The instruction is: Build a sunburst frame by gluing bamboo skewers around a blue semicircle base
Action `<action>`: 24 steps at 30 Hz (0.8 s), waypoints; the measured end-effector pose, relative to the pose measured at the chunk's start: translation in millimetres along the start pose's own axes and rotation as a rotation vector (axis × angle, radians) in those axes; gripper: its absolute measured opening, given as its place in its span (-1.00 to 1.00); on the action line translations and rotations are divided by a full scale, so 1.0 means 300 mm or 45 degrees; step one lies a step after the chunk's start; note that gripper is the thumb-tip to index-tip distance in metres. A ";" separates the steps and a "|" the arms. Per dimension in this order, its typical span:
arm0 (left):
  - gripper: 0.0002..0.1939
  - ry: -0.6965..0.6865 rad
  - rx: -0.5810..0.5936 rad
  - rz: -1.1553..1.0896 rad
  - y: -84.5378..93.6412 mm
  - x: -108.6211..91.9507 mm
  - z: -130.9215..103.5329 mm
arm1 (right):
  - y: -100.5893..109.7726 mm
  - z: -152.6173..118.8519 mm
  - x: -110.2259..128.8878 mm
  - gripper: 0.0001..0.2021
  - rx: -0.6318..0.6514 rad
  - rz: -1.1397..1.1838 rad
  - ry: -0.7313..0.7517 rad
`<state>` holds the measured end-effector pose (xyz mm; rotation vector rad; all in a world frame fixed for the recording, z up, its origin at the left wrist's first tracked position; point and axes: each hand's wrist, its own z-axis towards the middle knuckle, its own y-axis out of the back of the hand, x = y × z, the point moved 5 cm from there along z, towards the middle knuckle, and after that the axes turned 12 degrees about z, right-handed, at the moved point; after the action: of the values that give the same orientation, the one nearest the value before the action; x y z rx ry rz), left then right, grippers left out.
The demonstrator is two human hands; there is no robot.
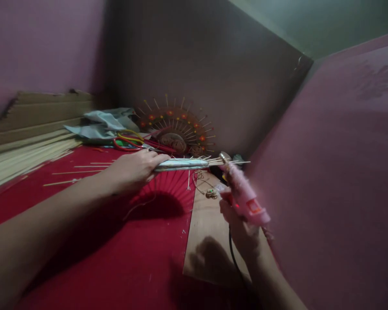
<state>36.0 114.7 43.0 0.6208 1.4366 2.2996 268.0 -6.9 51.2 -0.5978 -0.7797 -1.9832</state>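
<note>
Pale flat piece (pixel 184 164) with protruding sticks held edge-on above red surface (pixel 132 262), left hand (pixel 137 167) pinching one end, apparently to leave the other accessible. Right hand (pixel 242 234) grips pink glue gun (pixel 245 193), nozzle raised beside the exposed sticks; contact unclear. Scissors (pixel 127 142) lie behind, apart from both hands.

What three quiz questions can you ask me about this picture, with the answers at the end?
1. Pick one: what is the right hand holding?
A) a spoon
B) a pink glue gun
C) a hammer

2. True or false: the left hand is holding a pale piece with thin sticks poking out.

3. Fill in the missing colour: the big surface below the left hand is ____.

Key: 1. B; 2. true; 3. red
</note>
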 end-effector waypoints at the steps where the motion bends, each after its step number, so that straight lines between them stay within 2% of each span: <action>1: -0.59 -0.002 0.009 -0.007 0.001 0.001 -0.002 | -0.017 -0.004 0.023 -0.72 0.100 -0.096 0.109; 3: -0.59 -0.005 0.018 -0.010 0.003 0.004 -0.004 | -0.043 -0.012 0.049 -0.58 0.268 -0.253 0.178; 5: -0.59 -0.014 0.010 -0.023 0.008 0.007 -0.007 | -0.049 -0.013 0.059 -0.51 0.301 -0.278 0.168; 12: -0.57 -0.023 0.011 -0.141 0.028 0.004 -0.014 | -0.047 -0.008 0.045 -0.54 0.264 -0.374 0.132; 18: -0.58 -0.024 0.030 -0.128 0.025 -0.009 -0.017 | -0.042 0.001 0.064 -0.43 0.275 -0.462 0.156; 24: -0.57 -0.011 0.039 -0.060 0.011 -0.009 -0.015 | -0.037 0.007 0.061 -0.43 0.208 -0.590 0.120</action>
<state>35.4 108.6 43.7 0.5981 1.4691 2.2405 249.6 -11.3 61.7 -0.2358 -1.0826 -2.3135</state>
